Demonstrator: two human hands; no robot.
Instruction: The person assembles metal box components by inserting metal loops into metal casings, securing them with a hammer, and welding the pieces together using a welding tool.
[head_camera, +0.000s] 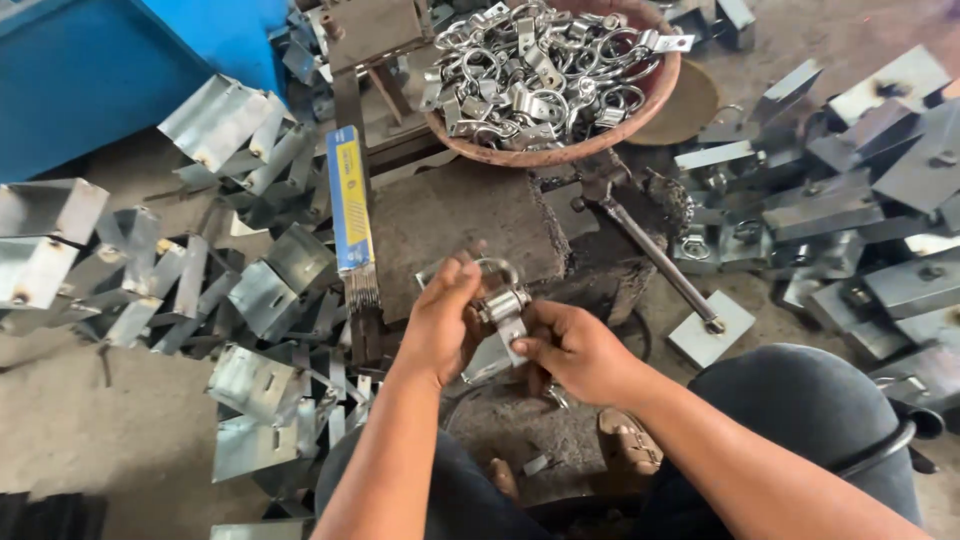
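Both hands meet over the dark, worn metal block (470, 225), w/ a small shiny metal ring-and-strap clamp (503, 305) pinched between them. Left hand (440, 325) comes in from the left, fingers (462, 275) curled and closed on the clamp's ring end, at the top. Right hand (578, 350) sits just right of it, thumb and fingers clamped on the flat strap part, lower down. So the clamp lies between the two sets of fingers, touching both, held above the block's near edge.

Behind the block: round reddish-brown bowl (655, 95) heaped w/ same kind of silver ring clamps. Hammer w/ long metal handle (650, 250) lies just right of the block. Bent grey sheet-metal brackets (255, 385) scattered on the floor, left & right. Blue-and-yellow flat packet (349, 195) leans left of the block.
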